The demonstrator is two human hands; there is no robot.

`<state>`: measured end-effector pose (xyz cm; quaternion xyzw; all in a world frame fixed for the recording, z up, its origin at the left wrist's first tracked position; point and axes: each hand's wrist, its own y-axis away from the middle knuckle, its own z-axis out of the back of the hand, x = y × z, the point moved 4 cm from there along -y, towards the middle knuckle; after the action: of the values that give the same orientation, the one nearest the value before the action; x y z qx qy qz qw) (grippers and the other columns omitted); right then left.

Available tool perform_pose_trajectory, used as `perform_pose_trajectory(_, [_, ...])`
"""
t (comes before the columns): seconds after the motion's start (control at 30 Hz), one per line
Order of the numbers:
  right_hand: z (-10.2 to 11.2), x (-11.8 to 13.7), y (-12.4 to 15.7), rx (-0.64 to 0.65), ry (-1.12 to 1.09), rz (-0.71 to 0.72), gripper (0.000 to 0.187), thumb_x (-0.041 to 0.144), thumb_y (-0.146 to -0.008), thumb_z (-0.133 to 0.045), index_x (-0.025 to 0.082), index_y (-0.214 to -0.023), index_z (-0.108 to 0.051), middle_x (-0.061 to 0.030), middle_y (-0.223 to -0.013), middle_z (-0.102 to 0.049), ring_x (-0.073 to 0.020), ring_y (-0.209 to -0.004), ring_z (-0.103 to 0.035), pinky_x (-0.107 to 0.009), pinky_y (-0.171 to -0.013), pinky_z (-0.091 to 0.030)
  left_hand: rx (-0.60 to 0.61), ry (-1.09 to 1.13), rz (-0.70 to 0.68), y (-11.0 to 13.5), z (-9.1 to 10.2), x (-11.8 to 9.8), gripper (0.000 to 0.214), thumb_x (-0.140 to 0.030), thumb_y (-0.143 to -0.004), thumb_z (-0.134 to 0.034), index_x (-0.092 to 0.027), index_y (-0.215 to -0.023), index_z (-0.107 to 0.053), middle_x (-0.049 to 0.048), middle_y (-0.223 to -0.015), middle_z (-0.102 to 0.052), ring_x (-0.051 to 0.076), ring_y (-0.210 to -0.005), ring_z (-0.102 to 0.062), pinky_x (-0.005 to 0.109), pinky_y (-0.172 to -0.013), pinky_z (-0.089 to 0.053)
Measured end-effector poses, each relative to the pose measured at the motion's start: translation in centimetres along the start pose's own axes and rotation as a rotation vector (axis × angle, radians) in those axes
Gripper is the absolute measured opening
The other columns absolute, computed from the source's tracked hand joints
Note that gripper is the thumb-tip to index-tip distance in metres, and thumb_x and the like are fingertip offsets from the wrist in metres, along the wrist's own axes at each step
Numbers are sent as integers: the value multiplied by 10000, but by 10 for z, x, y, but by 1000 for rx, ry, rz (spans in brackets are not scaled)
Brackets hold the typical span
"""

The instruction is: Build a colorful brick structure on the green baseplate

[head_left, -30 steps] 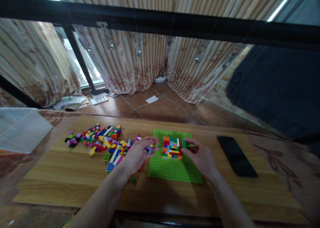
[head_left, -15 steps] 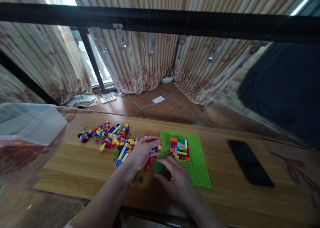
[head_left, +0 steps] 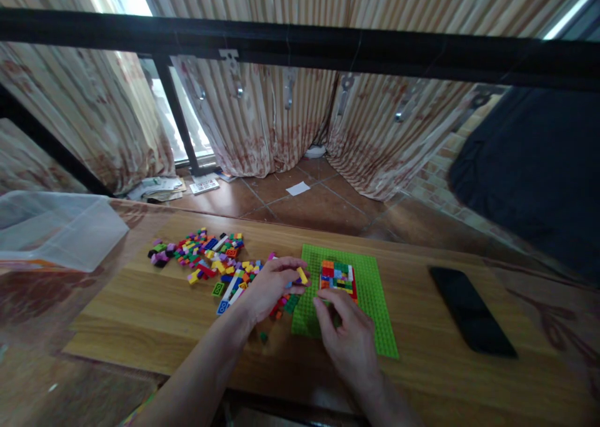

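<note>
Striped beige cloth, stained reddish along the hems, makes up the curtains (head_left: 262,120) that fill the far side of the view. A black rail (head_left: 328,45) runs across in front of them, and a dark cloth (head_left: 529,177) hangs at the right. Below these lies the wooden counter (head_left: 140,314), its grain running left to right.

At its left end sits a clear plastic tub (head_left: 56,227). Papers (head_left: 159,188) lie on the tiled floor beyond it, and their print is too small to read. A green studded baseplate (head_left: 372,302) lies flat near the middle of the counter, and well apart to its right rests a black phone (head_left: 471,317), screen dark and bearing no legible mark.

Left of the baseplate spreads a heap of loose bricks (head_left: 210,258) in red, yellow, blue, green, purple and white.

The right hand (head_left: 349,336) is palm down over the near part of the baseplate. Its fingers (head_left: 328,297) bend down to the plate at the near edge of the brick block; whether they grip anything cannot be told. The left hand (head_left: 272,286) rests between the heap and the baseplate's left edge, its fingers curled and pinching a few small pieces.

The brick block (head_left: 337,276), a low many-coloured slab, stands on the far half of the baseplate. Smallest is the yellow brick (head_left: 302,276), nipped at the left fingertips, just left of the block.
</note>
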<state>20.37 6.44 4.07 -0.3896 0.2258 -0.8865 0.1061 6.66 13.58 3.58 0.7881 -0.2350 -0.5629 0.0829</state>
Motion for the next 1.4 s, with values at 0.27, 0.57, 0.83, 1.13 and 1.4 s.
perform_pose_trajectory(0.27, [7,-6,-10,282,5,39,355,283,-873,-594,231,-1220,-542,-73,-1146,-615,-214,-1054,-579,-370,-890,-500,279,-343,13,10,-9,-2,467,-215,-655,-729,-144,-1100,-607,9,-726,-649,108,-580,-586,219,-554,-483])
perform_pose_trajectory(0.57, [7,-3,-6,370,28,14,296,268,-814,-676,216,-1095,-597,-55,-1015,-619,-213,-945,-579,-352,-814,-485,393,-519,59,7,-8,7,613,-297,-681,-723,-119,-1227,-506,-12,-678,-644,116,-546,-570,234,-542,-447])
perform_pose_trajectory(0.83, [13,3,-7,449,-75,-20,154,229,-828,-666,217,-975,-624,-18,-908,-607,-168,-842,-573,-280,-721,-456,514,-530,32,15,-18,3,328,-299,-727,-697,-135,-985,-577,-13,-680,-639,102,-579,-582,223,-584,-457])
perform_pose_trajectory(1.13, [54,-45,-22,76,-352,-276,290,328,-794,-674,233,-1067,-655,14,-793,-621,-130,-700,-579,-267,-683,-491,286,-453,-82,7,-6,-8,398,-308,-724,-688,-137,-1059,-559,-15,-685,-634,92,-569,-573,206,-538,-447])
perform_pose_trajectory(1.4, [54,-100,-25,-13,-382,-494,382,372,-746,-684,202,-1088,-668,-47,-892,-714,-192,-808,-657,-348,-779,-522,179,-393,-71,-2,0,-4,325,-287,-682,-679,-137,-953,-579,-27,-651,-597,89,-576,-561,193,-512,-420])
